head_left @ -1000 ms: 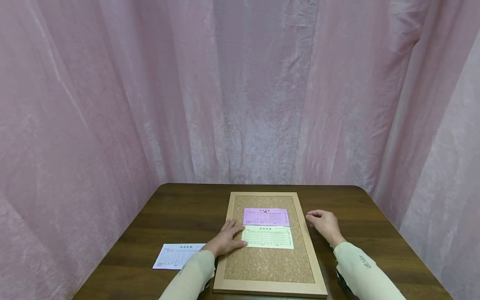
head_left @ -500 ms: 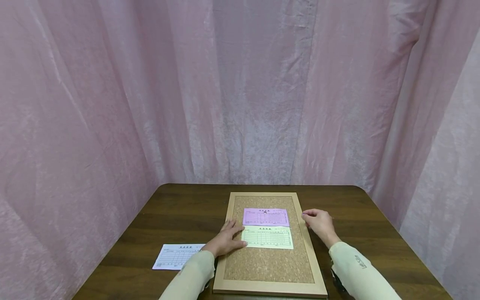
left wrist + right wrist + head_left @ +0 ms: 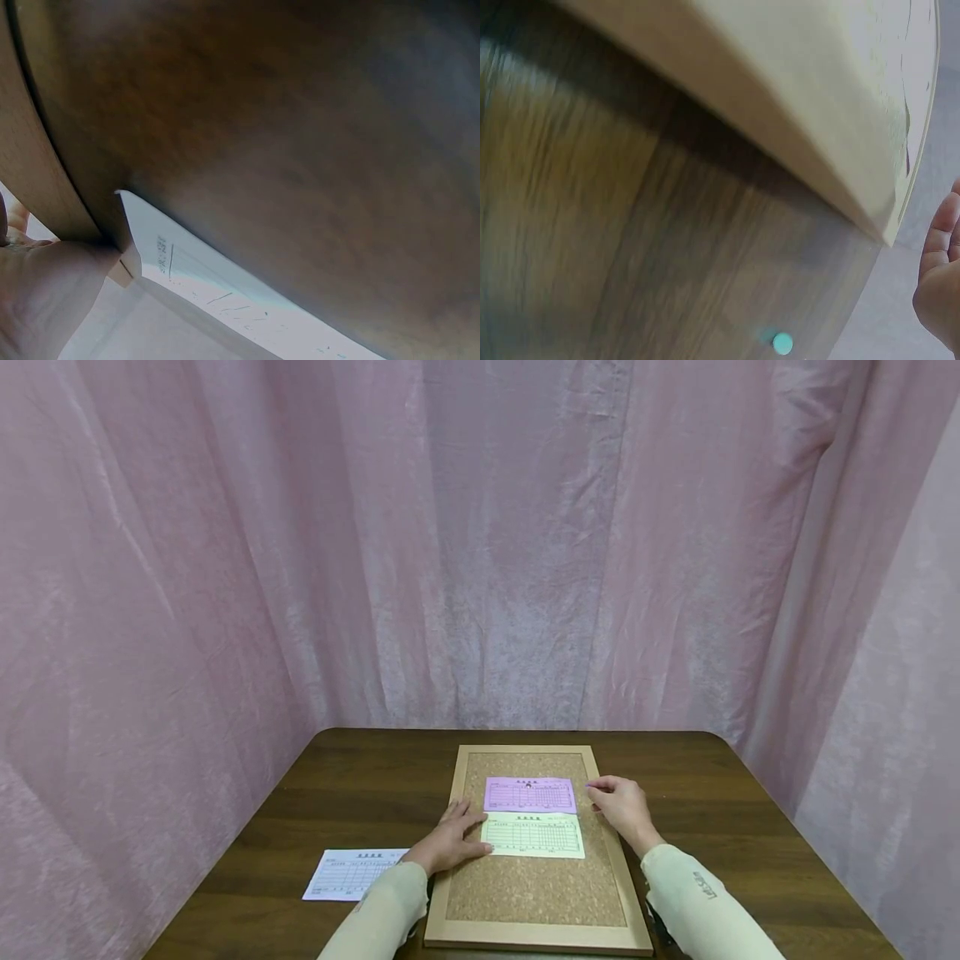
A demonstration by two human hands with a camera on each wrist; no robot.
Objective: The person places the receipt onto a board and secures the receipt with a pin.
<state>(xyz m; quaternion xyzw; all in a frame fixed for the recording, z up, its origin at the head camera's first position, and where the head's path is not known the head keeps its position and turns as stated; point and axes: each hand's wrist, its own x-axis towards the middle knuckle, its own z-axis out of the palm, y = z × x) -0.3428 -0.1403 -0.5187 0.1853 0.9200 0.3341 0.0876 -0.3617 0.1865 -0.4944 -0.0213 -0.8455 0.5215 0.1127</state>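
Note:
A wood-framed cork board lies on the table, with a purple form sheet above a pale green form sheet. A small pin sits at the top middle of the purple sheet. My left hand rests on the board's left side, fingers spread, fingertips at the left edge of the green sheet. My right hand is over the board's right frame; its thumb and forefinger pinch a small purple pushpin, mostly hidden by the fingertips.
A white form sheet lies on the dark wooden table left of the board, partly behind the left forearm. In the right wrist view a small green round-headed pin lies on the table beside the board. Pink curtains hang behind.
My right hand has moved left from the table beside the board to over its right frame, and the purple pushpin now shows at its fingertips. My left hand has stayed put.

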